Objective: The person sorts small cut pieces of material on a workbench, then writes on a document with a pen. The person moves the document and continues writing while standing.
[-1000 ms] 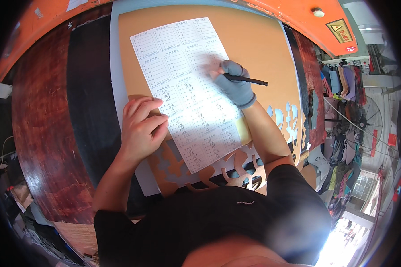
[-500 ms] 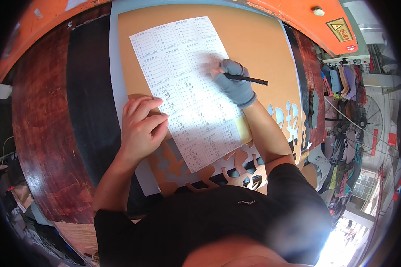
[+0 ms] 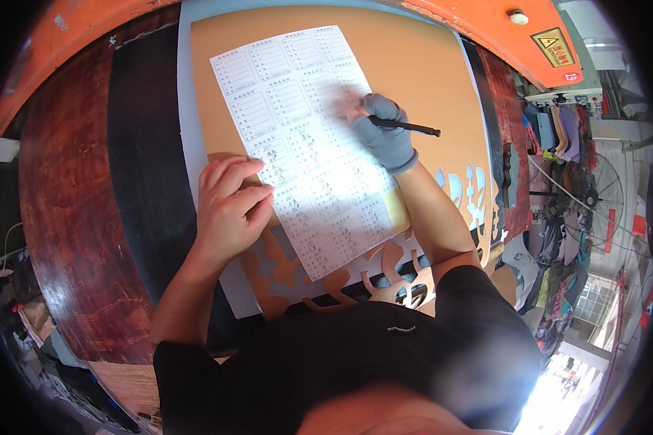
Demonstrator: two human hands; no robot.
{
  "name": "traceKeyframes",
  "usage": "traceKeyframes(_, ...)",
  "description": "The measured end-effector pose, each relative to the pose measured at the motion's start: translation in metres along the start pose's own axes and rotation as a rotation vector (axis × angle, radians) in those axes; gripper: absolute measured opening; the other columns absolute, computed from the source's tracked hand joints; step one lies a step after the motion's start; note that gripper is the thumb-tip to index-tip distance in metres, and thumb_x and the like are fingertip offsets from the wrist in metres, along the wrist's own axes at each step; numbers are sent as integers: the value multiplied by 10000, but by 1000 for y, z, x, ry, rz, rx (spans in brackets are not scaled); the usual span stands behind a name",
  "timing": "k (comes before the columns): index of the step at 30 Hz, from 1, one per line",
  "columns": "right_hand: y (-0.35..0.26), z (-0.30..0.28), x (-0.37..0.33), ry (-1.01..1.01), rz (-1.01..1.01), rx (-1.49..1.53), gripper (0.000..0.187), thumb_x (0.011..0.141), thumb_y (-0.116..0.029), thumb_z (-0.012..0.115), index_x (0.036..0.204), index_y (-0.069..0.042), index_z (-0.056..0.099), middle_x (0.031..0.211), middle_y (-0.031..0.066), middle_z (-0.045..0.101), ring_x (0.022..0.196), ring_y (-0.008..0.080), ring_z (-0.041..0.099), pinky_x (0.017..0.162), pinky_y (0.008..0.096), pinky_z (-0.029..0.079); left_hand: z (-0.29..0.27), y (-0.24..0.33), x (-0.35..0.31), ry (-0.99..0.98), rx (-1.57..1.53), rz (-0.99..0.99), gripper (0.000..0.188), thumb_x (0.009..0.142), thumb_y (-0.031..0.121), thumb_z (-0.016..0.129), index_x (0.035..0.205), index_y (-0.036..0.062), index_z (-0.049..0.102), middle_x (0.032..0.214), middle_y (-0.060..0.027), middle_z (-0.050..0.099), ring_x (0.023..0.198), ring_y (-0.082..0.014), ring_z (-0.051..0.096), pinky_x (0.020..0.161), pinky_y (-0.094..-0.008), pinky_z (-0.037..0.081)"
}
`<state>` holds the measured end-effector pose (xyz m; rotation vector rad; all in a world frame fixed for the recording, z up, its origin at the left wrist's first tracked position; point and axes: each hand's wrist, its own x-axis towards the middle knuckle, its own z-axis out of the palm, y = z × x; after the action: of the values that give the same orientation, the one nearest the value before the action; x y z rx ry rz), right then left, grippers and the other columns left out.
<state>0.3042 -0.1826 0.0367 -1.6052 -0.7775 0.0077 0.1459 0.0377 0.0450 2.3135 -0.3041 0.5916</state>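
Glossy reddish-brown table (image 3: 65, 210) fills the left of my feed, with a matte black strip (image 3: 145, 138) beside it. Next comes the bare left hand (image 3: 232, 206), fingers loosely bent, resting on the left edge of the white printed paper sheet (image 3: 297, 138) and gripping nothing that I can see. That sheet lies slanted on a large flat tan sheet (image 3: 421, 65) with cut-outs near its lower edge. From what I can read, the lower form boxes carry handwriting, while the top two rows look blank, at least where uncovered. Farther right, the right hand (image 3: 381, 134), in a grey fingerless glove, grips a slim black pen (image 3: 419, 130). Its fingertips are blurred and I can't make out the pen's tip; glare (annoyingly bright) washes out the boxes just below.
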Motion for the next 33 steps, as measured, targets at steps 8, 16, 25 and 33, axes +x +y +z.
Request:
traceKeyframes(8, 5, -4, -1, -3, 23, -23, 219, 759, 13, 637, 647, -50, 460, 645, -22, 438, 610, 72, 408, 538, 245, 364, -1, 0, 0, -2, 0, 1, 56, 644, 52, 689, 694, 65, 668, 979, -49, 602, 951, -246, 540, 850, -390, 377)
traceKeyframes(16, 0, 0, -3, 129, 116, 98, 281, 787, 67, 562, 653, -85, 367, 629, -30, 393, 574, 65, 359, 535, 223, 348, -1, 0, 0, 0, 0, 2, 56, 642, 51, 690, 690, 64, 666, 980, -49, 603, 951, -246, 540, 851, -387, 379)
traceKeyframes(25, -3, -1, -4, -53, 65, 154, 230, 789, 85, 547, 695, -76, 412, 637, -26, 417, 584, 64, 376, 547, 231, 359, -1, -2, 1, 2, -6, 17, 59, 630, 50, 690, 681, 65, 664, 979, -49, 604, 945, -243, 540, 844, -383, 386)
traceKeyframes(33, -1, -1, -6, -32, 39, 102, 214, 780, 50, 600, 726, -75, 434, 680, -21, 453, 623, 66, 408, 579, 217, 378, -1, -1, 1, -5, 3, 8, 60, 632, 47, 688, 687, 62, 668, 980, -53, 605, 950, -246, 541, 849, -383, 384)
